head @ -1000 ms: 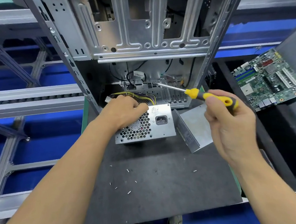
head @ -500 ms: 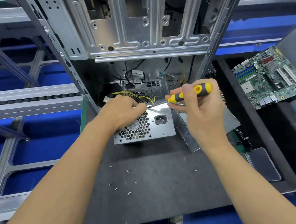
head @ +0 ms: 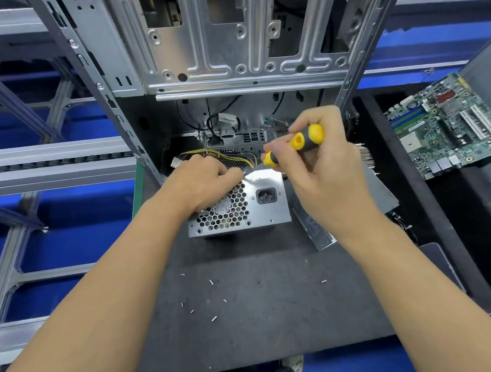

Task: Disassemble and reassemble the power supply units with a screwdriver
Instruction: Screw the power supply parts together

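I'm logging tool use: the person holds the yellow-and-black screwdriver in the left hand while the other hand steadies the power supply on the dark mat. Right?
Not quite. The head view shows the screwdriver in the right hand; the left hand steadies the power supply on the dark mat.

There is only one view, from a camera on the person's head, and it looks forward and down at the dark work mat (head: 276, 314). It is close, with both forearms entering from the bottom edge, and the wide lens bends the open computer case (head: 229, 56) at the top.
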Tool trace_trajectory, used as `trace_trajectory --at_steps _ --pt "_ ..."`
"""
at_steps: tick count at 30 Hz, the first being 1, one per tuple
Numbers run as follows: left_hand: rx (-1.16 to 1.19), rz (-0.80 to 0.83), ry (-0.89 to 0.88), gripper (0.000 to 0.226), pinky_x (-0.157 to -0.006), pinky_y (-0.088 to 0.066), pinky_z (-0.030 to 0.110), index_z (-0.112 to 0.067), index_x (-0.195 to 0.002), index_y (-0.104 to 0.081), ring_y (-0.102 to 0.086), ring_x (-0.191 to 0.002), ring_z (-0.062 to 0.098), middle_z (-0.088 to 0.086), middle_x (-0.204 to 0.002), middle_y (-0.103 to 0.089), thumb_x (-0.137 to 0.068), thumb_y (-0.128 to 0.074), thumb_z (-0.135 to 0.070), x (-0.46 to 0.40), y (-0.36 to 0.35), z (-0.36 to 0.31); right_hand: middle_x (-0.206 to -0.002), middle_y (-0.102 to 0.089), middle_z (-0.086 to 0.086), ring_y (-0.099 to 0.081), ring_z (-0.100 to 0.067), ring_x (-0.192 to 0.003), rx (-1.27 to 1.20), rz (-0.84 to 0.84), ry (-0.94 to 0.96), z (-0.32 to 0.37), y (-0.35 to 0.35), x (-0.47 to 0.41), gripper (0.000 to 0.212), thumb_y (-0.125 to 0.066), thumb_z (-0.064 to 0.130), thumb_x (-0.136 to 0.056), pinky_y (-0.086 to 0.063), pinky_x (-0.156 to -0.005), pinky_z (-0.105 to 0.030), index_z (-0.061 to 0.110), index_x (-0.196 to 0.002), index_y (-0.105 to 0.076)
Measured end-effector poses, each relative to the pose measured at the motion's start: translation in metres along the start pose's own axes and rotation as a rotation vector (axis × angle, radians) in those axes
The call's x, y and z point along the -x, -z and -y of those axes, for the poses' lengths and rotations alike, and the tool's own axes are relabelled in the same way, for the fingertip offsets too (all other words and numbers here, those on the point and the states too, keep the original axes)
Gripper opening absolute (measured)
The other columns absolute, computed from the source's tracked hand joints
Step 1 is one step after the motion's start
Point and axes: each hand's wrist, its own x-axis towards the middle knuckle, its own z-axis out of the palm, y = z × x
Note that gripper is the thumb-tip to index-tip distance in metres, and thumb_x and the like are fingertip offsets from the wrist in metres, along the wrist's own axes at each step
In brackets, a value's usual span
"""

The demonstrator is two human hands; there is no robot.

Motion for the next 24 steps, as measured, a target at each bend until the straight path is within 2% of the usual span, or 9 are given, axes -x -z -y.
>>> trace_trajectory --at_steps 3,6,9,12,14,16,19,22,24 --pt "0.017 0.003 -0.005 0.050 -0.056 -0.034 0.036 -0.016 -0.053 -0.033 -0.039 -0.056 0.023 0.003 -0.054 -0.039 -0.068 -0.024 -0.062 -0.001 0.000 0.001 -0.081 -0.066 0.000 -0.065 -0.018 -0.069 0.153 0.151 0.056 0.016 0.003 -0.010 0.025 -0.064 0.029 -0.094 -0.051 -0.064 -0.036 0.021 -0.101 -0.042" --pt "0.123 0.060 0.050 0.051 -0.059 -0.037 0.037 -0.017 -0.057 -0.035 -0.040 -0.058 0.021 0.001 -0.057 -0.042 -0.068 -0.027 -0.065 -0.002 0.003 0.000 -0.085 -0.061 0.002 -0.056 -0.019 -0.074 0.314 0.310 0.115 0.030 0.003 -0.019 0.023 -0.062 0.029 -0.094 -0.044 -0.067 -0.029 0.015 -0.101 -0.046" --pt "0.294 0.230 0.100 0.055 -0.086 -0.048 0.049 -0.019 -0.081 -0.055 -0.048 -0.081 0.018 0.002 -0.087 -0.055 -0.062 -0.037 -0.067 -0.005 0.014 0.001 -0.083 -0.051 0.001 -0.044 -0.016 -0.072 0.409 0.358 0.193 0.041 0.002 -0.027 0.019 -0.061 0.021 -0.091 -0.034 -0.063 -0.023 0.009 -0.099 -0.049" --pt "0.383 0.365 0.068 0.046 -0.111 -0.040 0.048 -0.011 -0.089 -0.070 -0.062 -0.101 0.024 -0.003 -0.101 -0.067 -0.081 -0.060 -0.055 -0.007 0.019 0.007 -0.085 -0.054 0.001 -0.050 -0.019 -0.074 0.449 0.380 0.174 0.047 0.005 -0.032 0.018 -0.060 0.021 -0.090 -0.043 -0.068 -0.032 0.012 -0.100 -0.048" --pt "0.415 0.424 0.035 0.023 -0.107 -0.040 0.035 -0.025 -0.083 -0.079 -0.062 -0.107 0.007 -0.017 -0.096 -0.074 -0.091 -0.066 -0.042 -0.006 0.022 0.013 -0.083 -0.059 0.002 -0.057 -0.022 -0.074 0.454 0.390 0.145 0.050 0.009 -0.035 0.019 -0.061 0.024 -0.090 -0.050 -0.069 -0.040 0.015 -0.099 -0.048" --pt "0.441 0.494 -0.017 0.019 -0.098 -0.039 0.028 -0.038 -0.082 -0.079 -0.061 -0.098 -0.005 -0.023 -0.091 -0.073 -0.093 -0.065 -0.045 -0.002 0.025 0.017 -0.081 -0.060 0.004 -0.061 -0.021 -0.073 0.471 0.416 0.142 0.053 0.011 -0.036 0.020 -0.063 0.026 -0.090 -0.053 -0.067 -0.042 0.018 -0.098 -0.047" --pt "0.442 0.543 -0.069 0.018 -0.087 -0.040 0.026 -0.043 -0.079 -0.076 -0.061 -0.082 -0.008 -0.023 -0.083 -0.071 -0.087 -0.064 -0.054 0.002 0.027 0.016 -0.082 -0.059 0.006 -0.063 -0.022 -0.076 0.501 0.457 0.146 0.057 0.014 -0.035 0.020 -0.064 0.027 -0.091 -0.054 -0.068 -0.041 0.023 -0.097 -0.046" --pt "0.483 0.529 -0.068 0.020 -0.091 -0.041 0.028 -0.040 -0.081 -0.077 -0.062 -0.084 -0.006 -0.021 -0.087 -0.072 -0.082 -0.066 -0.056 0.002 0.025 0.016 -0.080 -0.059 0.002 -0.059 -0.024 -0.075 0.579 0.486 0.206 0.061 0.018 -0.037 0.017 -0.063 0.026 -0.093 -0.051 -0.072 -0.040 0.021 -0.100 -0.049" --pt "0.522 0.514 -0.046 0.028 -0.106 -0.042 0.035 -0.036 -0.091 -0.079 -0.063 -0.100 -0.001 -0.017 -0.101 -0.074 -0.079 -0.068 -0.059 0.002 0.024 0.016 -0.077 -0.056 0.005 -0.055 -0.025 -0.077 0.709 0.525 0.247 0.063 0.020 -0.041 0.018 -0.059 0.030 -0.096 -0.046 -0.072 -0.037 0.019 -0.109 -0.052"
